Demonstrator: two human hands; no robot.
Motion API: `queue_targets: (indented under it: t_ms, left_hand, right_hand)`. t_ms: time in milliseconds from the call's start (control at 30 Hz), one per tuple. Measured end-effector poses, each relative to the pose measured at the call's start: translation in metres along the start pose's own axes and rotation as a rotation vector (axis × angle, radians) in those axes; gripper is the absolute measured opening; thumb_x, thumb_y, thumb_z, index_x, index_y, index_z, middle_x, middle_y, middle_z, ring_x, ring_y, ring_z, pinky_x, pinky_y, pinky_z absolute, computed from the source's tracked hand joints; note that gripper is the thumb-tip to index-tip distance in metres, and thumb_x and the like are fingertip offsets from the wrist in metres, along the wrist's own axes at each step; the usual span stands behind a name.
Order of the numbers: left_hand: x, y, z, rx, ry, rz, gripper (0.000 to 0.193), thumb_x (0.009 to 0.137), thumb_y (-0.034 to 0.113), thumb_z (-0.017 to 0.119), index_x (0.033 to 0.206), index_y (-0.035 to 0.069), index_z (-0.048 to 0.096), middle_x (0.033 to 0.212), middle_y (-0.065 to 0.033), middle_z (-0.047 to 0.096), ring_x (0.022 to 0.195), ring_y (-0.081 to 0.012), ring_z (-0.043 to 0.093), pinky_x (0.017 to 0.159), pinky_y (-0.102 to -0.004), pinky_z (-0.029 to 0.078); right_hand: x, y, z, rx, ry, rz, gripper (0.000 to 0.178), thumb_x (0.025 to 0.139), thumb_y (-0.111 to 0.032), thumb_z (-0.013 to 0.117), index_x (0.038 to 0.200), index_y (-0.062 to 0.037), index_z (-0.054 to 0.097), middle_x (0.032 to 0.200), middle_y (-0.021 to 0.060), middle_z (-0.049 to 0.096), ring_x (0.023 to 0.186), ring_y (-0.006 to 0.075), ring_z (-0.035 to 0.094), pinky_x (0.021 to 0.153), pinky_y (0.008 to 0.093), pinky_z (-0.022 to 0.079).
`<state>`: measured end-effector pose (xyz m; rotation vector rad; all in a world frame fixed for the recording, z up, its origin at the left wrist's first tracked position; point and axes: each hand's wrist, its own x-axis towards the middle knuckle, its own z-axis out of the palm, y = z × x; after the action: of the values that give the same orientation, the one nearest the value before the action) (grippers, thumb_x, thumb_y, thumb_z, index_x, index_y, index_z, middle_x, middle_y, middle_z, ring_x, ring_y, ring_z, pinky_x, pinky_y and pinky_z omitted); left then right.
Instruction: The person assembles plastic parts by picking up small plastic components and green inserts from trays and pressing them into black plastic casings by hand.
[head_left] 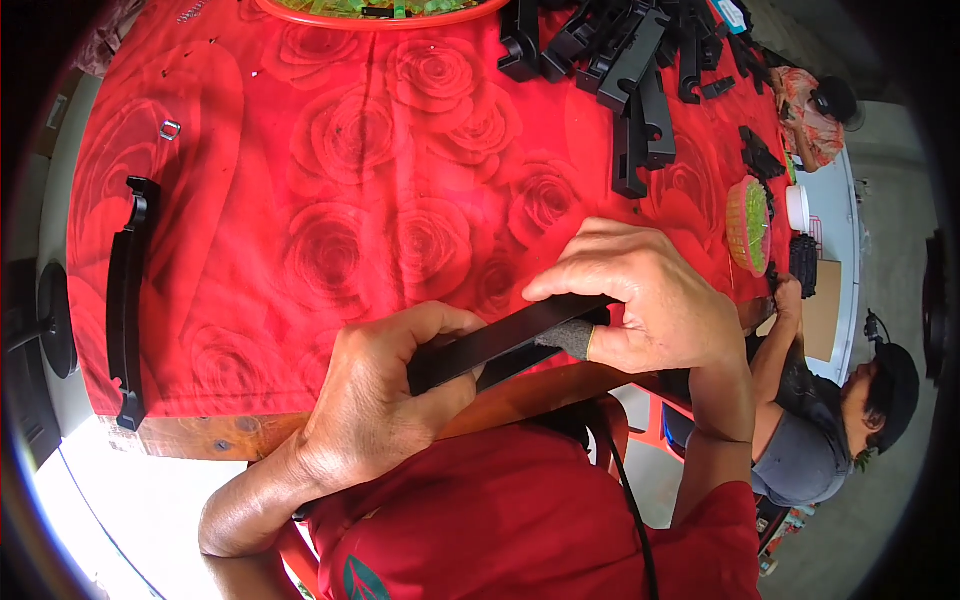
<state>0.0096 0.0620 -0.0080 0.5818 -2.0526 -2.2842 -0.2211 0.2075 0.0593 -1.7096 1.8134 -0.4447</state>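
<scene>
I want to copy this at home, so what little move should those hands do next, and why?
Maybe the right hand should press gently with its grey-covered thumb while the left hand steadies the long black part. The hands grip it near opposite ends, and that thumb sits at its near side.

The left hand (375, 385) and right hand (655, 290) partly hide a black bar (500, 337), the top edge crops a red basket (385, 23), and dark specks (213, 41) too small to identify dot the tablecloth (250, 120).
</scene>
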Motion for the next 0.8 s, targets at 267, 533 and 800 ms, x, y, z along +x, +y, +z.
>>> queue_targets:
  t_ms: [267, 533, 800]
  left_hand:
    - [0.004, -0.005, -0.003, -0.151, -0.089, -0.039, 0.025, 0.091, 0.0, 0.072, 0.115, -0.002, 0.072, 0.081, -0.0044, 0.07, 0.076, -0.0051, 0.062, 0.068, -0.0269, 0.052]
    - [0.002, 0.009, -0.01, -0.088, -0.182, -0.102, 0.034, 0.089, -0.007, 0.064, 0.122, -0.003, 0.07, 0.097, 0.0032, 0.066, 0.088, -0.0027, 0.059, 0.078, -0.0215, 0.049]
    - [0.002, 0.006, -0.009, -0.155, -0.202, -0.098, 0.027, 0.093, -0.004, 0.067, 0.12, -0.003, 0.07, 0.091, 0.0049, 0.064, 0.082, -0.0021, 0.057, 0.072, -0.0215, 0.046]
  right_hand:
    - [-0.006, -0.012, 0.003, 0.015, 0.071, 0.025, 0.042, 0.064, -0.005, 0.078, 0.106, -0.0032, 0.079, 0.083, 0.0077, 0.072, 0.075, 0.0274, 0.065, 0.068, 0.0383, 0.051]
    - [-0.009, -0.012, -0.002, 0.131, 0.057, 0.034, 0.039, 0.067, -0.005, 0.079, 0.106, -0.002, 0.078, 0.084, 0.0104, 0.072, 0.077, 0.0282, 0.068, 0.067, 0.0382, 0.053]
    - [-0.012, -0.018, -0.001, 0.108, 0.058, 0.094, 0.037, 0.067, -0.003, 0.083, 0.104, -0.0042, 0.081, 0.078, 0.006, 0.07, 0.07, 0.0215, 0.064, 0.065, 0.0343, 0.048]
